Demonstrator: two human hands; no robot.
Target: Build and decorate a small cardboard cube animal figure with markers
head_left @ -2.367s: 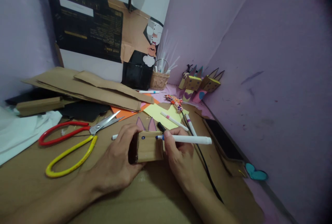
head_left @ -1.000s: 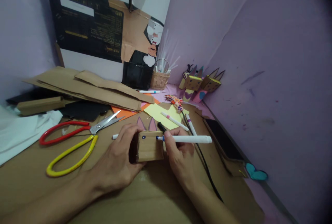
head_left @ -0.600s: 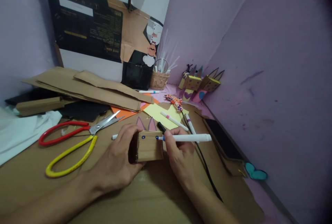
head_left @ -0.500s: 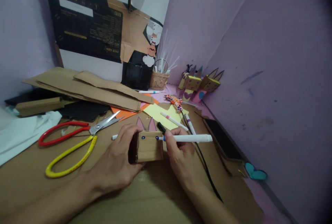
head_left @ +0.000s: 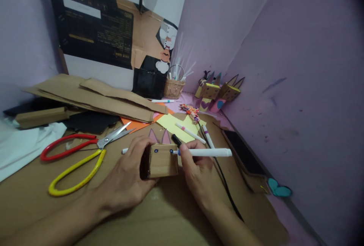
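My left hand (head_left: 127, 175) is wrapped round a small brown cardboard box (head_left: 162, 161) that rests on the cardboard-covered table, with two pink-lined paper ears (head_left: 159, 136) sticking up behind it. The box front carries two dark blue dots near its top edge. My right hand (head_left: 196, 170) pinches a white marker (head_left: 206, 152) lying almost level, its blue tip touching the right-hand dot.
Red-and-yellow scissors (head_left: 78, 155) lie left of my hands. Loose markers (head_left: 190, 133), yellow paper (head_left: 178, 123) and a black cable (head_left: 224, 181) are behind and to the right. Cardboard sheets (head_left: 93, 96), a small basket (head_left: 174, 87), finished cardboard figures (head_left: 217, 92) and a purple wall (head_left: 284, 67) ring the table.
Hardly anything has moved: the marker tip stays on the right dot of the box, shifting by only a few pixels, while my left hand keeps the same hold.
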